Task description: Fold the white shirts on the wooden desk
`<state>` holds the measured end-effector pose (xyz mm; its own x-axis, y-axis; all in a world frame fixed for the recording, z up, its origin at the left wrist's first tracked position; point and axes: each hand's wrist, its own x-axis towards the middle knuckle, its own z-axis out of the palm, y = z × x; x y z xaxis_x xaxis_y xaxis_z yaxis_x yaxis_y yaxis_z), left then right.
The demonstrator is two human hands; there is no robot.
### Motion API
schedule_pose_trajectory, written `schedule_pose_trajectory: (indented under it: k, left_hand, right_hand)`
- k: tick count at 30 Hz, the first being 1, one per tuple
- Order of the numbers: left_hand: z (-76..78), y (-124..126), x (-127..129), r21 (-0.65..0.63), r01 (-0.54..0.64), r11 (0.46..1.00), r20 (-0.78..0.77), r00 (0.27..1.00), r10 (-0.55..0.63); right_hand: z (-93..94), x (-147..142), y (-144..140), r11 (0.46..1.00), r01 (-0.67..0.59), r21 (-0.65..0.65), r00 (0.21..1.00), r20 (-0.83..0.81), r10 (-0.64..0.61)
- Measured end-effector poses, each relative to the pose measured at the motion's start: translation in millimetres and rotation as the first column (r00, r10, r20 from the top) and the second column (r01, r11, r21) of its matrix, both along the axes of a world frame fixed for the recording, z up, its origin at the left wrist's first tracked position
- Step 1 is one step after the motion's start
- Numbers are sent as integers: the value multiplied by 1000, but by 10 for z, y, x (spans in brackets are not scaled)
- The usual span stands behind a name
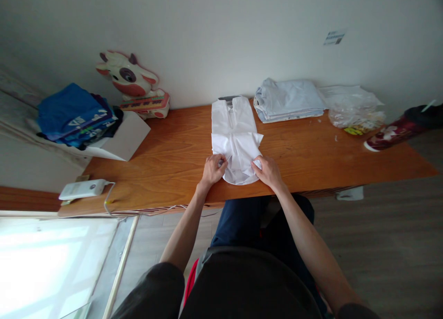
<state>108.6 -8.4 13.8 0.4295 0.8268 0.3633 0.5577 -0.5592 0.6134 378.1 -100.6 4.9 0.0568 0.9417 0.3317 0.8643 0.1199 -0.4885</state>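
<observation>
Nearest you are your own dark lap and forearms, reaching up toward twelve o'clock onto the table. Your left hand is closed on the near left edge of the shirt, fingers curled over the cloth, and your right hand pinches the near right edge the same way, so both are grasping the shirt at its rounded lower hem. The shirt is white and lies flat at the middle of the table, folded narrow with its sides turned in, its length running away from you toward twelve o'clock and its collar end close to the wall. At about nine o'clock from your left hand, near the table's front edge, lies a white remote-like device with a cord trailing from it. Farther out at ten o'clock a white box sits at the table's left end with a pile of blue clothes just beside and partly over it, and behind it against the wall stands a cow toy. At one o'clock, just beside the shirt's collar end, rests a stack of folded pale clothes. To the right of that stack is a clear plastic bag, and at two o'clock, at the table's right end, a dark red object that you cannot identify from here.
</observation>
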Motion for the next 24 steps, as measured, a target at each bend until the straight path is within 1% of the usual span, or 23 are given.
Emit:
schedule_pose_trajectory:
  k: [2,6,9,18,24]
  left_hand:
    - [3,-6,-8,-12,-6,1000,21,1000,7]
    - [8,-19,-37,-95,-2,995,121,993,14]
    - [11,-26,-50,-110,-11,994,157,987,29]
    - [35,-41,-38,-116,-40,993,154,986,57]
    - [59,-41,-31,-148,-47,988,124,990,65]
  right_hand:
    - [3,2,1,1000,-4,-2,1000,-6,4]
    - [0,4,5,1000,-7,15,1000,18,7]
    - [-5,5,9,999,-22,29,999,34,21]
    - [13,4,9,1000,-22,13,998,62,21]
    - [24,-5,1,1000,-16,0,1000,22,16]
